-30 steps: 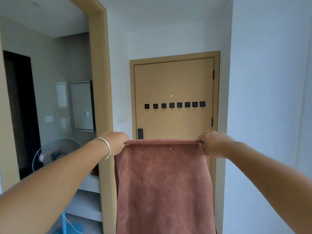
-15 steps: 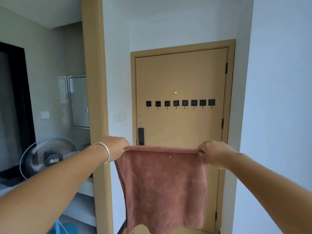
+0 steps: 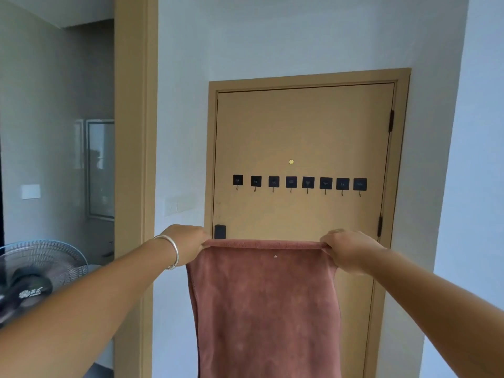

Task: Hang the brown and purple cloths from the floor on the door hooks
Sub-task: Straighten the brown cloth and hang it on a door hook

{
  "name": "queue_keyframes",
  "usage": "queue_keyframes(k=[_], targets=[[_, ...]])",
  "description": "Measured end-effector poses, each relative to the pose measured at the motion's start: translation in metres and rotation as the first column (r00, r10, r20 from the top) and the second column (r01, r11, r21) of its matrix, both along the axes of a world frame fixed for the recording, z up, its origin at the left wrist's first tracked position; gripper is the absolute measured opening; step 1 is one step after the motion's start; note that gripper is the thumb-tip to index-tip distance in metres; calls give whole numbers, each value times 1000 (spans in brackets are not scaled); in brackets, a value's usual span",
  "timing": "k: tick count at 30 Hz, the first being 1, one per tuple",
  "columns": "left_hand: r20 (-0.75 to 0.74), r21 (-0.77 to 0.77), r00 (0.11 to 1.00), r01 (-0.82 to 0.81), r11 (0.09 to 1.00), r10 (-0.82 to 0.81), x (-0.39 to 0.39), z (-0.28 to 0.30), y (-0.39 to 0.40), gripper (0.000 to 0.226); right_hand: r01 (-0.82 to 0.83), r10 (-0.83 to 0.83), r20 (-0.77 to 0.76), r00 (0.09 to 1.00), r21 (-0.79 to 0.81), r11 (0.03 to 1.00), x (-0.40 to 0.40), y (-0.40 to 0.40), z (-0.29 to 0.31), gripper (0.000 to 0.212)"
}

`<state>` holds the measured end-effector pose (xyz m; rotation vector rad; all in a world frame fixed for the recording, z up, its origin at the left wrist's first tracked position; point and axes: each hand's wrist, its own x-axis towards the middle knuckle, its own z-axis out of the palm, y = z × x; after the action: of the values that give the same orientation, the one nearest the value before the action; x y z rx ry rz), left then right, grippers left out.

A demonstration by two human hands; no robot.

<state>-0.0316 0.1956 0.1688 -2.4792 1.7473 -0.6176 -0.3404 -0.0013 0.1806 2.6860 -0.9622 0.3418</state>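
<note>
A pale wall [image 3: 300, 36] fills most of the view, with a tan door [image 3: 302, 126] set into it, closed within its tan frame [image 3: 308, 76]. To the left stands a tall tan post [image 3: 131, 132] of another opening, and past it a grey room with a framed glass panel [image 3: 100, 167] on its far wall.

The brown cloth [image 3: 267, 309] hangs in front of the lower part of the door, held up in the air between two outstretched arms. Its top edge is pulled into a nearly straight line and the rest drops flat, running out of the bottom of the view. A tiny pale speck sits just below the top edge near the middle.

The left hand [image 3: 188, 242] has its grip clamped on the cloth's top left corner, fingers curled round the fabric. The right hand [image 3: 347, 248] has its grip clamped on the top right corner in the same way. A silver bracelet [image 3: 171, 251] circles the left wrist.

At the lower left edge a fan [image 3: 38, 271] with a wire cage shows in part, behind the left forearm.

On the door, well above the cloth's top edge, a row of eight black square hooks [image 3: 298, 183] runs across at one height, each with a small hook hanging beneath it; all are bare. A black lock plate [image 3: 219, 232] sits on the door's left side, just beside the left hand. Dark hinges [image 3: 391, 121] mark the right edge. A small brass peephole [image 3: 291, 161] sits above the hooks.
</note>
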Motion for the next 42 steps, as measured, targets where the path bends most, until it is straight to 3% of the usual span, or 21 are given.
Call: queue_keyframes(k=[13, 27, 35, 42], targets=[[-6, -3, 1000, -4, 1000, 4, 108, -6, -121, 35, 1, -1, 0, 1000, 18, 1000, 111, -125, -1, 26], [-4, -45, 985, -174, 984, 174, 191, 27, -246, 33, -127, 125, 63, 990, 21, 992, 235, -291, 24, 27], [-11, 10, 969, -247, 969, 247, 236, 2, -290, 37, -202, 199, 48, 979, 85, 976, 295, -350, -4, 34], [-39, -32, 972, -235, 972, 233, 305, -9, -333, 37, -213, 208, 61, 976, 103, 972, 362, -388, -11, 34]])
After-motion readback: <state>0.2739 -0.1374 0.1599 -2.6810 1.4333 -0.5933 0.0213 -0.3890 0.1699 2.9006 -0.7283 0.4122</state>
